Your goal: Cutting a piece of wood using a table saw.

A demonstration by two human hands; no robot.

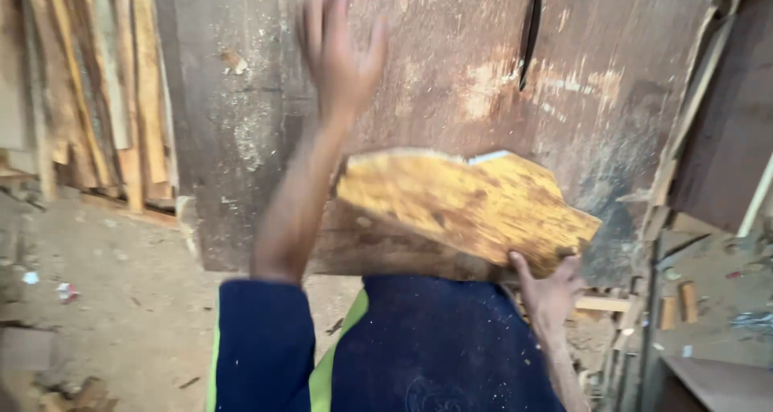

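Note:
My right hand (551, 289) grips the lower right corner of a yellow-brown irregular wooden board (467, 207), held tilted above the near edge of a rusty metal saw table (451, 74). My left hand (338, 45) is raised over the table, blurred, fingers spread, holding nothing. A dark blade slot (530, 33) shows in the table top at the upper right. My blue sleeve and dark blue clothing with a green stripe fill the lower middle.
Wooden planks (88, 90) lean at the far left. A dusty floor (105, 299) with scraps lies to the left. Thin wooden strips (692, 98) run along the table's right edge, with small wood offcuts (684, 299) and clutter below them.

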